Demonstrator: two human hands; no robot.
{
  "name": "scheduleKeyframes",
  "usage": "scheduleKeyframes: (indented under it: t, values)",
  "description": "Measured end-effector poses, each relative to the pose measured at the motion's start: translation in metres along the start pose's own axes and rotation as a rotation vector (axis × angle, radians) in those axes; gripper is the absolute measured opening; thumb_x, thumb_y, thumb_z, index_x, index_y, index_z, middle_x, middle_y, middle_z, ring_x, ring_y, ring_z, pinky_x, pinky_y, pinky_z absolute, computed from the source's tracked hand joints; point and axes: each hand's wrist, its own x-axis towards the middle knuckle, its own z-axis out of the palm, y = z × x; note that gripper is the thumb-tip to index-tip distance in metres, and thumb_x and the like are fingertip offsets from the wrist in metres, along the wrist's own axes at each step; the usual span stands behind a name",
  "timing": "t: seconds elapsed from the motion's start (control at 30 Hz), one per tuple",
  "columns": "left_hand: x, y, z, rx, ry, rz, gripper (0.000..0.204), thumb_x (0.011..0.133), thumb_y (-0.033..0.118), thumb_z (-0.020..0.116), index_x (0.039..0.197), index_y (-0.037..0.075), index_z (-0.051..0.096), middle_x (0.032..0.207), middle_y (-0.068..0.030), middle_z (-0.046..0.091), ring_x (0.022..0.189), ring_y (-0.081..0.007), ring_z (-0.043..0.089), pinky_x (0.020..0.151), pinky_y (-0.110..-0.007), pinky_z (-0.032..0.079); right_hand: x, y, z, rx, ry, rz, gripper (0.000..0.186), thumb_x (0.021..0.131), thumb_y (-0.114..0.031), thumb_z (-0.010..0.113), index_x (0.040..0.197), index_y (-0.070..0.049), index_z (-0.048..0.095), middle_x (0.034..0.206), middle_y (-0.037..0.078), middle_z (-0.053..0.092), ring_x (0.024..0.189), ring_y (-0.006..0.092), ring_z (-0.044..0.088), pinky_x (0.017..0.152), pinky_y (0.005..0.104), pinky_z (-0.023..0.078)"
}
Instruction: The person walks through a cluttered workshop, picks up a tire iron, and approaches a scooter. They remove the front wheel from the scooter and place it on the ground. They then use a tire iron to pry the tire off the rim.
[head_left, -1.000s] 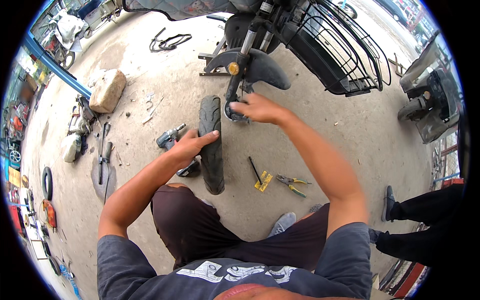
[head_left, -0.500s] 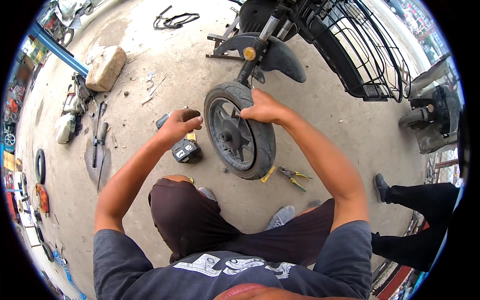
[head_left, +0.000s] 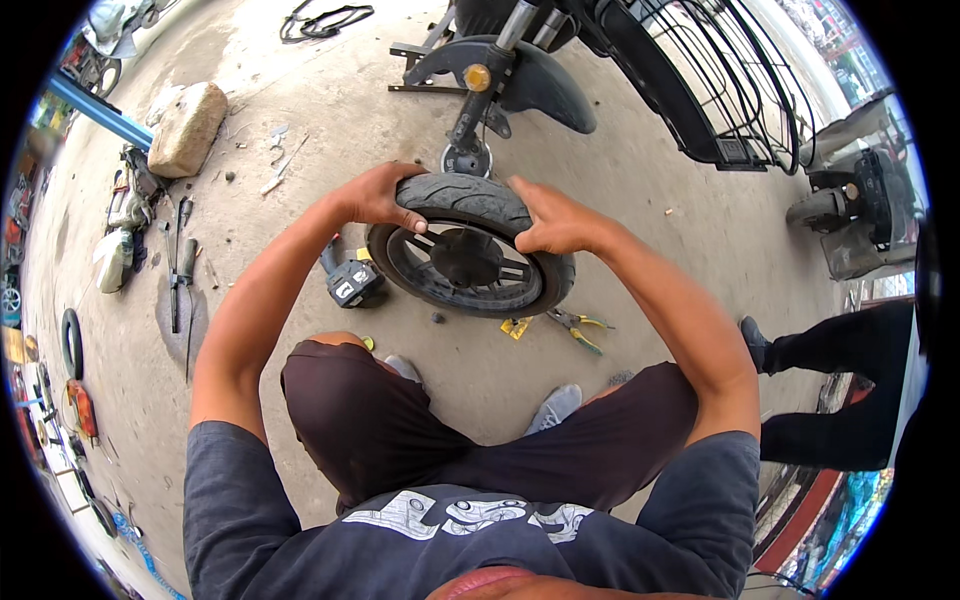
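Observation:
Between my hands is a black scooter wheel, its tyre worn and its spoked rim tilted toward me. My left hand grips the tyre's upper left, thumb over the sidewall. On the upper right, my right hand is wrapped round the tyre in the same way. Just beyond the wheel stands the scooter's front fork, with a round metal part at its lower end, partly hidden by the tyre. A black mudguard and an orange reflector are on the fork.
A cordless power tool lies left of the wheel. Pliers and a yellow packet lie to its right. A stone block and long tools are farther left. A wire basket overhangs the right. Another person's legs are there too.
My left hand has come over to the right and taken hold of the tyre. The wheel has tipped and turned away from the fork's side, uncovering the round part at the fork's end.

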Motion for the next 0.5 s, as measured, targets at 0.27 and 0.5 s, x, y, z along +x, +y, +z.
scheduleKeyframes:
  t: [0.27,0.5]
  values:
    - [0.012,0.015,0.028,0.003,0.144,-0.042,0.066,0.061,0.036,0.091,0.106,-0.005,0.066,0.093,-0.0139,0.070,0.089,-0.0234,0.065,0.083,-0.036,0.049,-0.020,0.023,-0.004,0.065,0.061,-0.026,0.063,0.067,-0.010,0.064,0.125,0.009,0.049,0.107,0.027,0.062,0.098,0.0311,0.062,0.085,0.0370,0.049]
    - [0.009,0.027,0.036,0.020,0.163,-0.040,0.064,0.061,0.037,0.092,0.103,-0.004,0.067,0.087,-0.0122,0.070,0.083,-0.0198,0.065,0.078,-0.035,0.050,-0.032,0.031,-0.003,0.097,0.059,-0.074,0.065,0.066,-0.012,0.064,0.125,0.008,0.049,0.108,0.026,0.062,0.098,0.0338,0.061,0.087,0.0380,0.049]
